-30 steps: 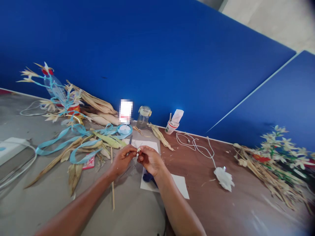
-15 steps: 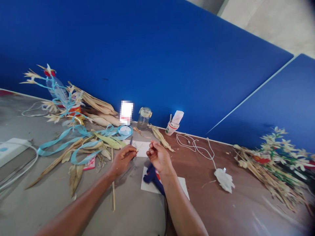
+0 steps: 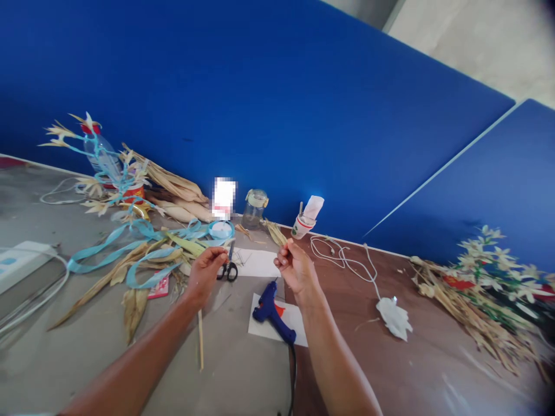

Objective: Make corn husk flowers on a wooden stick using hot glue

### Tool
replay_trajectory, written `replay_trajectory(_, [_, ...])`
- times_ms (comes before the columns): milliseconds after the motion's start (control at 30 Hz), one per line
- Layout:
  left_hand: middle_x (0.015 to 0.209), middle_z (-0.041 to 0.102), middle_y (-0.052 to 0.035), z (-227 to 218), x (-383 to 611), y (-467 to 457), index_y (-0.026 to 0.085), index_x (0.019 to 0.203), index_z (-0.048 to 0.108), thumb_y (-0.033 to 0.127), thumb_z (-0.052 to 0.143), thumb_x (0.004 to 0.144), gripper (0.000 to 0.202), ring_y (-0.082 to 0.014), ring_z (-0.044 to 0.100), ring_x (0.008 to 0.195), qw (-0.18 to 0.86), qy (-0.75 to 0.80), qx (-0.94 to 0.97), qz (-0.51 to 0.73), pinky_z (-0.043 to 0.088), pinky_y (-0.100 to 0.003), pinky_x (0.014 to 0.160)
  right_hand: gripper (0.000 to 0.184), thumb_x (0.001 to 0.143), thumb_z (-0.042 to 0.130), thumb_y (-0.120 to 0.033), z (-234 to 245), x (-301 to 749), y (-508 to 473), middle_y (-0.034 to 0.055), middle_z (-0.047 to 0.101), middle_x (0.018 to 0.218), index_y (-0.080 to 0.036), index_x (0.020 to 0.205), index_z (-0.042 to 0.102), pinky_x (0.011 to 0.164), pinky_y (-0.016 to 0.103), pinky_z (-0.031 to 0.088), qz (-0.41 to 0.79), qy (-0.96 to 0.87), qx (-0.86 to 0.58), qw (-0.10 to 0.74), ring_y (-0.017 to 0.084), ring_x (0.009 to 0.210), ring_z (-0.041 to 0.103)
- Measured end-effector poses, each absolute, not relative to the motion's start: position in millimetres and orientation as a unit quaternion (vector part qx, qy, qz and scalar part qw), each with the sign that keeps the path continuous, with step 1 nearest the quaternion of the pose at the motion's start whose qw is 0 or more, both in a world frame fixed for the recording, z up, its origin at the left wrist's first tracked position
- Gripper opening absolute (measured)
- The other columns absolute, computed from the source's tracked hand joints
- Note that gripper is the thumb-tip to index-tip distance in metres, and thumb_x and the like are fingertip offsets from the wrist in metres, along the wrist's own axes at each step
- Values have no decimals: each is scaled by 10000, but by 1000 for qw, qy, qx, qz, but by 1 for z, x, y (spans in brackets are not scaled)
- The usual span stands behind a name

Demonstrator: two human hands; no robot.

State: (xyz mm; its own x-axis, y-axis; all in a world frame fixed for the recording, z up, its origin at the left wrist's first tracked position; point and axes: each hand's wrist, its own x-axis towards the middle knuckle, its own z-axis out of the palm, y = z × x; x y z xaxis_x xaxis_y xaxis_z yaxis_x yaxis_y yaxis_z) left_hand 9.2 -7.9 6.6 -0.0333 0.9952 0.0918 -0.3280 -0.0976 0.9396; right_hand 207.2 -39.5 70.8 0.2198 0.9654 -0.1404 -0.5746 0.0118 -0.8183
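Note:
My left hand [image 3: 204,276] is closed in a pinch beside black-handled scissors [image 3: 229,271]; whatever lies between its fingertips is too small to make out. Further right, my right hand [image 3: 298,270] is also pinched, raised over the right end of a white paper sheet [image 3: 262,263] that bears a few thin dark pieces. Its grasp hides anything it may hold. Between my forearms a blue glue gun [image 3: 269,312] lies on another white sheet [image 3: 255,328], nozzle pointing away from me. A dry corn husk [image 3: 274,232] shows just behind my right hand.
Blue ribbon [image 3: 102,254] and dried husks [image 3: 97,283] spread over the left side. A lidded bottle [image 3: 255,211] and a paper cup [image 3: 302,226] stand by the blue partition [image 3: 277,104]. White cable [image 3: 342,254] loops at right, near white flowers [image 3: 494,260].
My hands have moved apart, the left one leftward and the right one to the right. The scissors' handles and most of the glue gun are now uncovered.

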Motion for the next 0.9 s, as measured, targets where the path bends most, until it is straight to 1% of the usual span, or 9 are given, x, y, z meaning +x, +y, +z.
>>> replay_trajectory(100, [678, 591, 15, 4, 10, -7, 167, 771, 632, 291, 656, 675, 158, -96, 538, 633, 557, 379, 430, 601, 432, -223, 647, 228, 635, 684, -310, 66, 201, -38, -51, 479, 530, -183, 585, 501, 443, 230, 297, 585, -261, -409, 649, 54, 411, 342])
replay_trajectory(200, [679, 589, 14, 3, 10, -7, 165, 773, 633, 290, 662, 673, 163, -97, 536, 632, 560, 379, 429, 600, 429, -225, 644, 154, 569, 692, -228, 59, 192, -35, -47, 510, 542, -161, 616, 561, 441, 215, 296, 574, -281, -437, 632, 49, 417, 385])
replay_trajectory(267, [672, 587, 17, 4, 10, -7, 167, 772, 634, 287, 670, 668, 163, -94, 535, 629, 559, 380, 428, 599, 427, -224, 641, 143, 532, 671, -166, 55, 186, -32, -58, 507, 531, -153, 651, 591, 448, 206, 302, 564, -288, -458, 624, 46, 418, 401])
replay_trajectory(333, [668, 589, 21, 3, 10, -7, 172, 779, 639, 287, 675, 669, 164, -92, 535, 632, 558, 382, 431, 598, 423, -220, 642, 161, 512, 636, -122, 52, 180, -30, -71, 497, 527, -155, 663, 590, 456, 199, 303, 553, -289, -467, 626, 41, 418, 406])
replay_trajectory(433, [674, 596, 23, 3, 10, -7, 180, 786, 643, 288, 679, 671, 162, -89, 533, 636, 557, 384, 433, 596, 420, -216, 642, 186, 495, 581, -83, 50, 174, -29, -76, 510, 558, -159, 665, 580, 461, 192, 294, 539, -304, -461, 635, 33, 429, 399])
replay_trajectory(500, [678, 599, 22, 3, 10, -7, 180, 787, 644, 282, 679, 673, 156, -88, 530, 635, 557, 386, 432, 595, 418, -217, 639, 198, 488, 557, -70, 50, 172, -28, -74, 522, 576, -160, 663, 579, 461, 192, 286, 537, -321, -464, 627, 31, 435, 392])
replay_trajectory(600, [677, 599, 20, 5, 10, -8, 177, 786, 645, 274, 677, 675, 151, -91, 530, 633, 560, 387, 428, 594, 419, -222, 632, 158, 508, 575, -100, 50, 169, -27, -72, 519, 564, -157, 655, 583, 465, 198, 284, 535, -334, -479, 611, 37, 437, 394])
replay_trajectory(733, [676, 599, 18, 7, 10, -8, 177, 759, 646, 272, 692, 651, 151, -95, 531, 619, 563, 382, 420, 601, 421, -232, 619, 135, 559, 615, -193, 49, 166, -23, -68, 503, 539, -146, 686, 606, 453, 208, 258, 533, -352, -496, 588, 39, 419, 372])
replay_trajectory(900, [669, 595, 19, 8, 11, -8, 181, 736, 644, 265, 696, 637, 140, -94, 527, 611, 565, 391, 412, 598, 417, -233, 614, 136, 613, 592, -265, 45, 163, -19, -50, 497, 541, -136, 656, 588, 438, 211, 220, 509, -388, -536, 550, 40, 412, 334])
